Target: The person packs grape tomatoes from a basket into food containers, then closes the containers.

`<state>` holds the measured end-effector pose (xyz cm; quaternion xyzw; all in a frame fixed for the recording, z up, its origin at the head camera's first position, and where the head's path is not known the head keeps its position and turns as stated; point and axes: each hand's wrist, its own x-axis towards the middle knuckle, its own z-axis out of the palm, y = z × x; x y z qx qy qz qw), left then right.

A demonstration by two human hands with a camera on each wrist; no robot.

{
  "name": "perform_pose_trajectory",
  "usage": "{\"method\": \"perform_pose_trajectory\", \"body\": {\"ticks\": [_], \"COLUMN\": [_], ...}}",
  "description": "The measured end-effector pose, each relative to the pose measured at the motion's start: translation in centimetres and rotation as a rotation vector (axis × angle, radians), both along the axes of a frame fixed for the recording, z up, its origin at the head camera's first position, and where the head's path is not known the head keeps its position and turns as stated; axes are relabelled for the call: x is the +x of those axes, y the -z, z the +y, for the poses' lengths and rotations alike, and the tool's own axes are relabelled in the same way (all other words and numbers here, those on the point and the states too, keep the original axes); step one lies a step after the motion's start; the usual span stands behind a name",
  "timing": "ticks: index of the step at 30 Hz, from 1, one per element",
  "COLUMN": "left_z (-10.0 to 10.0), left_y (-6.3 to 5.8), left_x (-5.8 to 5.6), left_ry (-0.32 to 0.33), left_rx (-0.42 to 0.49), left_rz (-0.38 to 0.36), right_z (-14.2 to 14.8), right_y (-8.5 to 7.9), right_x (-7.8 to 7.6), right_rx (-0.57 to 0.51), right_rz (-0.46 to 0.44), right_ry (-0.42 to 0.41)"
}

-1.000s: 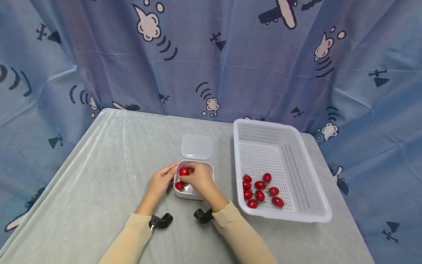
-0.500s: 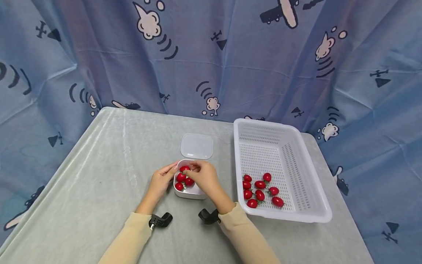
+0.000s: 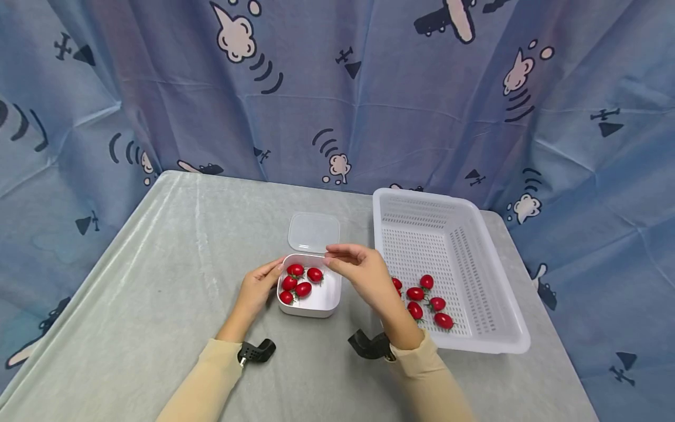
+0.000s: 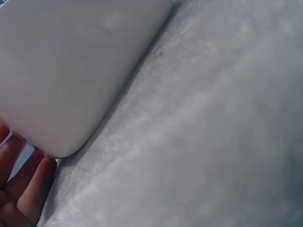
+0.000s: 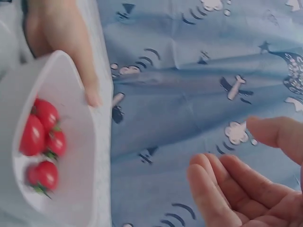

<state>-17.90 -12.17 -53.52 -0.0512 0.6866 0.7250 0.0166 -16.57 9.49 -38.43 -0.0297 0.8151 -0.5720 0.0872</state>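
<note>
The right hand [image 3: 364, 275] has shifted rightward from over the white square container [image 3: 308, 312] to just past its right rim, and one more cherry tomato [image 3: 314, 275] now shows inside than half a second ago.

At the left, the left hand [image 3: 258, 286] is curled around the container's far left corner, thumb at the rim, fingertips against the outer wall. The container sits on the cloth-covered bench [image 3: 205, 234]; it looks light, thin-walled and fairly stiff, likely to slide if nudged, so this corner seems a sound place to steady it. The tomatoes in it lie loosely, mostly to the left and back, green stalks attached. Behind it the clear lid [image 3: 314, 231] lies flat.

The right hand's thumb and fingers are apart, with nothing between them.

Farther right, the perforated basket [image 3: 474, 346] holds the remaining tomatoes [image 3: 444, 321] toward its near left part, some hidden by the right hand. Each should be light, smooth, slightly slippery and apt to roll, firm but easily split. A gentle pinch across the rounded middle would suit better than tugging the fragile stalk.
</note>
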Motion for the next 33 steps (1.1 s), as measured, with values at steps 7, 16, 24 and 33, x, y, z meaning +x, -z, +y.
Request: {"method": "perform_pose_trajectory", "body": {"ticks": [7,16,24,33], "left_z": [0.0,0.0,0.3,0.0], "left_y": [-0.1,-0.2,-0.1,0.1], "left_x": [0.1,0.1,0.2,0.0], "left_ry": [0.001,-0.013,-0.005,-0.012], "left_rx": [0.003,-0.009,-0.004,-0.017], "left_rz": [-0.008,-0.013,-0.014,-0.023], "right_z": [2.9,6.4,11.4,15.7], "right_y": [-1.6,-2.3,-1.1,0.6], "right_x": [-0.5,-1.2,-3.2,-4.6], "right_rx": [-0.015,-0.097,-0.099,0.058], "right_rz": [-0.023,0.044,0.147,0.11], "right_ry": [0.062,0.102,0.053,0.056]}}
